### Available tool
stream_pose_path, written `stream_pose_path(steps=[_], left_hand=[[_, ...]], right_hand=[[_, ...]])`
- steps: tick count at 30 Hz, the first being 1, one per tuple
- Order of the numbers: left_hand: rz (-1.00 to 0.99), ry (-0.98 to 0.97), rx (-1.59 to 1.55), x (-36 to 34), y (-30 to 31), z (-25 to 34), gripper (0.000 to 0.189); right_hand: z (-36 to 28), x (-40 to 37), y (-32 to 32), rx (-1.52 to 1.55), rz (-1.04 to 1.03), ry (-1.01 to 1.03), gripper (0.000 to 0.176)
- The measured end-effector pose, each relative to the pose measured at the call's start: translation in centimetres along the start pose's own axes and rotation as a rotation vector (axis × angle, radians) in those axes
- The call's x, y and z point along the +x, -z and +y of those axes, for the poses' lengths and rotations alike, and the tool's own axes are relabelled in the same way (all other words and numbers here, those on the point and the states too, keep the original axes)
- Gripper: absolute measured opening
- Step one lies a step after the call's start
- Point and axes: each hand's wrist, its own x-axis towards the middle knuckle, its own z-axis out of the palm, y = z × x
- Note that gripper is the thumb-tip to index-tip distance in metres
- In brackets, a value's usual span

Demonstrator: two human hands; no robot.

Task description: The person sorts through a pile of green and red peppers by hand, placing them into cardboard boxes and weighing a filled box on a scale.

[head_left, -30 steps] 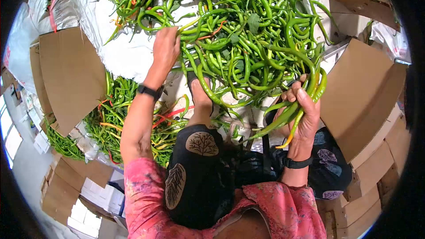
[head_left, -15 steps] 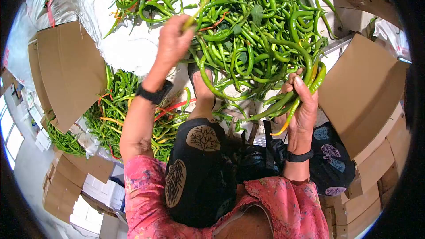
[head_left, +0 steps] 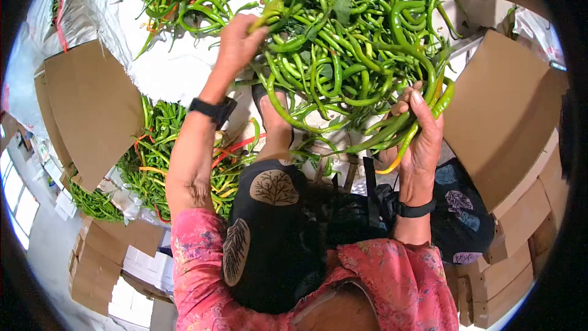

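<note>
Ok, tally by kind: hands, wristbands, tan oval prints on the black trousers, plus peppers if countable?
Bare hands, left and right: 2
Black wristbands: 2
Tan oval prints on black trousers: 2
Total: 6
Long green peppers overlap too much to count; excluded.

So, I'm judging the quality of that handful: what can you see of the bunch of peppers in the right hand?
The bunch is several long, slender, curved peppers, smooth and glossy, mostly green; one turns yellow-orange toward its lower end. They lie across the right hand, held between thumb and fingers. Some ends point down toward the person's left; others reach up past the thumb, close to the pile. The fingers hide part, so I can't give a count.
</note>
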Motion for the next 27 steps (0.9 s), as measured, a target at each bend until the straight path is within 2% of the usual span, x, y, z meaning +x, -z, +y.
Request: stream_pose_path(steps=[1,2,4,5,7,8,9,10,11,12,14,16,17,18,21,22,24,27], left_hand=[[-0.129,0.297,-0.353,0.0,1.6,0.2,0.022],[-0.166,0.503,-0.541,0.1,3.8,3.4,0.022],[-0.195,0.618,-0.881,-1.2,5.2,3.3,0.025],[-0.196,0.615,-0.881,-2.0,5.8,3.2,0.025],[-0.278,0.719,-0.629,-4.5,7.2,3.3,0.018],[-0.355,0.677,-0.569,-6.1,8.2,3.5,0.022],[-0.582,0.709,-0.452,-9.0,9.3,1.4,0.024],[-0.798,0.61,-0.212,-13.6,9.8,-2.3,0.029],[-1.075,0.492,-0.068,-15.0,11.1,-0.4,0.034],[-1.344,0.343,0.401,-17.3,11.6,0.7,0.029],[-1.522,0.356,0.546,-16.8,12.5,2.3,0.023],[-0.724,0.284,0.138,-15.7,11.0,2.5,0.022],[-0.485,0.315,0.006,-14.1,9.2,3.1,0.02],[-0.369,0.417,-0.124,-11.1,7.4,5.3,0.022],[-0.162,0.154,-0.15,-5.2,1.2,6.6,0.028],[-0.028,0.028,-0.147,-3.5,-0.9,6.9,0.032],[0.053,-0.027,-0.025,-0.6,-4.0,6.8,0.035],[0.018,-0.01,0.043,1.3,-6.6,5.4,0.032]], right_hand=[[-0.2,-0.1,0.0,-0.001,0.019,0.014,0.026],[-0.1,-0.3,-0.2,0.004,0.028,0.023,0.025],[0.3,-0.1,0.0,0.042,-0.013,0.011,0.025],[0.4,-0.1,0.1,0.033,0.006,-0.002,0.025],[0.1,-0.2,0.4,0.025,-0.016,-0.012,0.024],[-0.1,-0.2,0.4,0.028,-0.012,-0.013,0.024],[-0.2,-0.1,0.3,0.034,-0.002,-0.002,0.024],[-0.2,-0.1,0.2,0.04,0.009,0.006,0.023],[-0.2,-0.2,0.2,0.049,0.029,0.004,0.023],[0.0,-0.1,0.2,0.051,0.034,-0.006,0.023],[0.5,0.0,0.4,0.039,0.015,-0.024,0.023],[1.0,-0.1,0.3,0.04,0.007,-0.047,0.024],[1.0,-0.2,0.2,0.024,-0.01,-0.053,0.024],[0.8,-0.4,0.1,0.004,-0.023,-0.057,0.025],[0.2,-0.5,-0.4,-0.011,0.005,-0.001,0.027],[0.0,-0.6,-0.7,-0.02,0.033,0.038,0.028],[-0.3,-0.7,-1.4,-0.034,0.086,0.097,0.029],[0.1,-0.5,-0.1,-0.029,-0.019,0.004,0.031]])
